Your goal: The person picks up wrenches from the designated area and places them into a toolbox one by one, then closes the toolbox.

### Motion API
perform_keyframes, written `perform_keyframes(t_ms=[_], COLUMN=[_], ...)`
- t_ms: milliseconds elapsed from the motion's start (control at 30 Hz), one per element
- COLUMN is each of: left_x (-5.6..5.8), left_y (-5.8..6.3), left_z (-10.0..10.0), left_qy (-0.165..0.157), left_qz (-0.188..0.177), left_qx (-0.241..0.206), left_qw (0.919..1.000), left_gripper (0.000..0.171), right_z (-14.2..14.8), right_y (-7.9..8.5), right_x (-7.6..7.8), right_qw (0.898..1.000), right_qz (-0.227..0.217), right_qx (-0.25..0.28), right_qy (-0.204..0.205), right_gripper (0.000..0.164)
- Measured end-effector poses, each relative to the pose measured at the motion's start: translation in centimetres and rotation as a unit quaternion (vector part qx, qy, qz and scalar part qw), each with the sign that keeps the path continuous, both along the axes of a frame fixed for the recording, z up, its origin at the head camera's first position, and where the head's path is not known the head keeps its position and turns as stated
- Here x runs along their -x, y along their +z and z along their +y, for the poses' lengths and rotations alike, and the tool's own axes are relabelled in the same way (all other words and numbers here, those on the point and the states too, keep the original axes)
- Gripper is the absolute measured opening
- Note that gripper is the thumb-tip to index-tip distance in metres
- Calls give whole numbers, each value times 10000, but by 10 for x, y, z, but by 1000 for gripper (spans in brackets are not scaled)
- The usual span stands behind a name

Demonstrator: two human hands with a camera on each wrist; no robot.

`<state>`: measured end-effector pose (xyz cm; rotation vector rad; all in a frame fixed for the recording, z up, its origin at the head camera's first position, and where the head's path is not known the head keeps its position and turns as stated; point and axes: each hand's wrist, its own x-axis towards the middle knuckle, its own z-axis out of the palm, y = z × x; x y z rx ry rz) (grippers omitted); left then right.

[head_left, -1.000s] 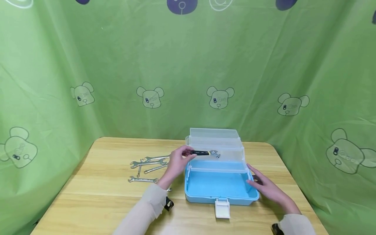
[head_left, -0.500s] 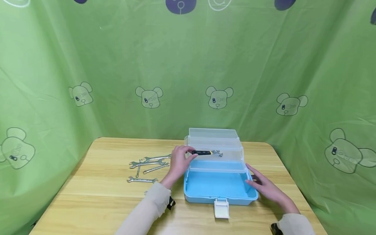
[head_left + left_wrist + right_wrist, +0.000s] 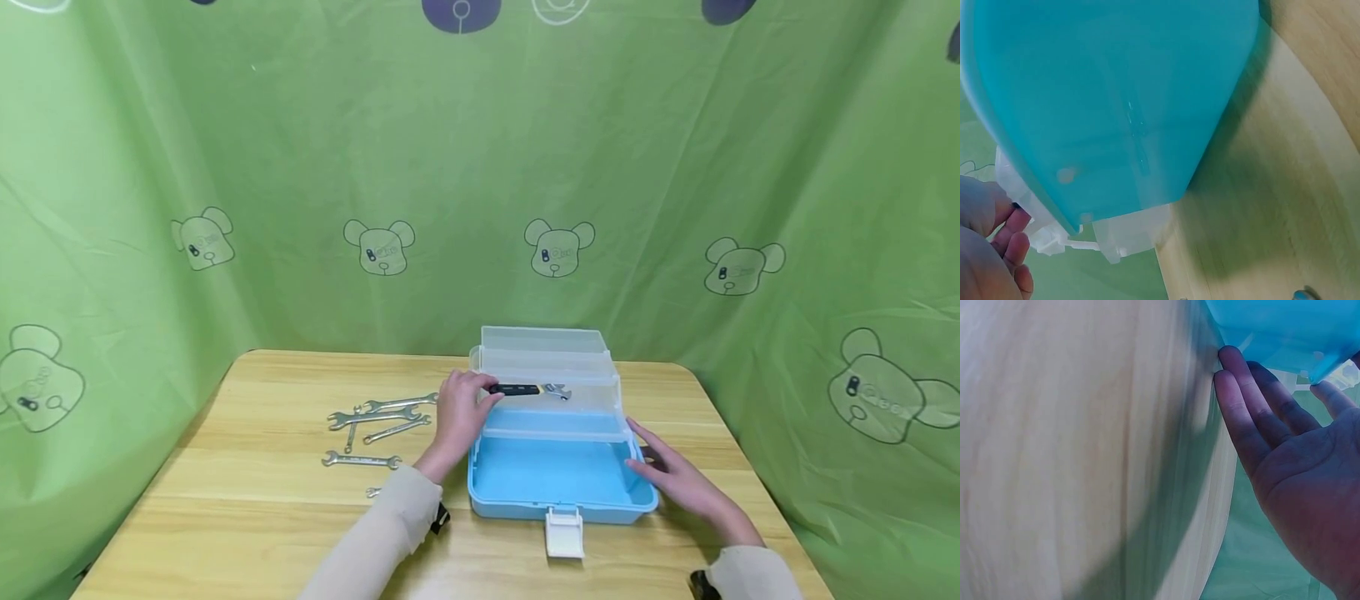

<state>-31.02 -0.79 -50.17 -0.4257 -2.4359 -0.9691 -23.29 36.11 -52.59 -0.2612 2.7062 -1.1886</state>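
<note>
My left hand (image 3: 457, 415) pinches the end of an adjustable wrench (image 3: 517, 389) with a black handle and a silver head. The wrench lies level across the clear tiered trays (image 3: 551, 367) of a light blue toolbox (image 3: 517, 510), its head pointing right. In the left wrist view, my curled left fingers (image 3: 1017, 247) show beside the trays, and the wrench is mostly hidden. The toolbox stands open, with its blue bottom compartment bare and a white latch (image 3: 564, 535) hanging at the front. My right hand (image 3: 678, 483) has its fingers extended at the box's right side wall (image 3: 1272, 331).
Left of the toolbox, several silver wrenches (image 3: 363, 460) lie on the wooden table (image 3: 247, 500), some crossing each other. One of them is partly covered by my left sleeve (image 3: 397, 517). A green curtain (image 3: 465, 167) with bear prints hangs behind the table and at both sides.
My left hand has shifted slightly right with the adjustable wrench over the trays, and has hardly moved in the last half second. The right hand stays at the toolbox's side.
</note>
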Motion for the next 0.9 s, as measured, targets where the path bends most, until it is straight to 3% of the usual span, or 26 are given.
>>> perform_keyframes(t_ms=[267,600,900], left_x=[-1,2,2], left_y=[1,-2,-1], left_z=[3,4,5], left_qy=[131,245,326], left_qz=[67,414,412], left_qx=[340,1031,1374], left_qw=[9993,9935,9891], left_gripper=[19,18,19], right_z=[-1,-1,-1], right_y=[0,0,0], right_x=[0,-1,0], right_qw=[9998,9999,9998], right_qz=[-160,-120,-151], right_qx=[23,61,46], right_qy=[-77,-75,-82], right_gripper=[75,75,75])
